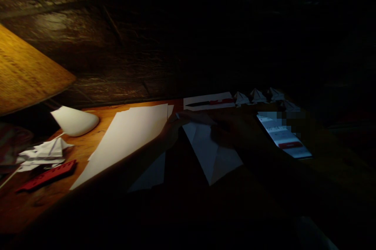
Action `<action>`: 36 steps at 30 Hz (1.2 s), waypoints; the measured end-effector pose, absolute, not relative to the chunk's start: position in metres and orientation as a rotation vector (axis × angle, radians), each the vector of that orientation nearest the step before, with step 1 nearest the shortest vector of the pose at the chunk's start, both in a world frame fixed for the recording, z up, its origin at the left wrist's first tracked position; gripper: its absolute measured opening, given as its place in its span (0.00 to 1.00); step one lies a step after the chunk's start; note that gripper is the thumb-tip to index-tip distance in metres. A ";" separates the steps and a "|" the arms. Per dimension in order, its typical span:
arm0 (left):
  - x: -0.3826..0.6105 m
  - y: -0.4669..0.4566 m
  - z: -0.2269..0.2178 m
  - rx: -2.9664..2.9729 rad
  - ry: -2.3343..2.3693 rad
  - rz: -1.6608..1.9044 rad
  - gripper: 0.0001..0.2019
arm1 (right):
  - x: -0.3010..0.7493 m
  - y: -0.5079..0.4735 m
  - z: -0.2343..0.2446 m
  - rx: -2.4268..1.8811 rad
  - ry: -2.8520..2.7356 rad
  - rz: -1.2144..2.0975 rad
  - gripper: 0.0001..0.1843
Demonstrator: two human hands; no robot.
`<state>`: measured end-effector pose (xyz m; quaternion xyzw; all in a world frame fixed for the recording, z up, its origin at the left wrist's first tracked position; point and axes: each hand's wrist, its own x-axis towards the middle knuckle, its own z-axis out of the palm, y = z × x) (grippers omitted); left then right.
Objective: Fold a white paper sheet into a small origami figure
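1. A lampshade (26, 69) and a white sheet (126, 140) lie left on the wooden table (85, 156); folded paper darts (257, 95) and a phone (282, 134) lie beyond and right.
2. A folded sheet (208, 152) lies between the hands, just below them.
3. The left hand (179, 122) touches its top corner; the right hand (223, 132) sits above it. Shadow hides both grips, so I cannot tell whether they are open or closed.

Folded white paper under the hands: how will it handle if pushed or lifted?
The folded white paper looks like a thin sheet, so probably very light. Likely floppy except along its creases. Lying flat, it would probably slide rather than roll.
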<state>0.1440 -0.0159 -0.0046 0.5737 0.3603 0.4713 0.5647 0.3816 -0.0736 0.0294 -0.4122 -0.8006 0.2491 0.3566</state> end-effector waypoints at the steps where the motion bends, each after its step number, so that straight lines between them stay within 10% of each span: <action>1: 0.144 -0.016 -0.003 1.357 0.832 1.090 0.09 | 0.382 -0.072 0.026 -1.010 -2.047 0.655 0.23; 16: 0.141 -0.021 0.010 1.484 0.594 0.944 0.23 | 0.387 -0.066 0.019 -0.903 -2.134 0.729 0.23; 36: 0.147 -0.022 0.002 1.628 0.996 1.026 0.10 | 0.385 -0.064 0.009 -1.057 -1.938 0.916 0.08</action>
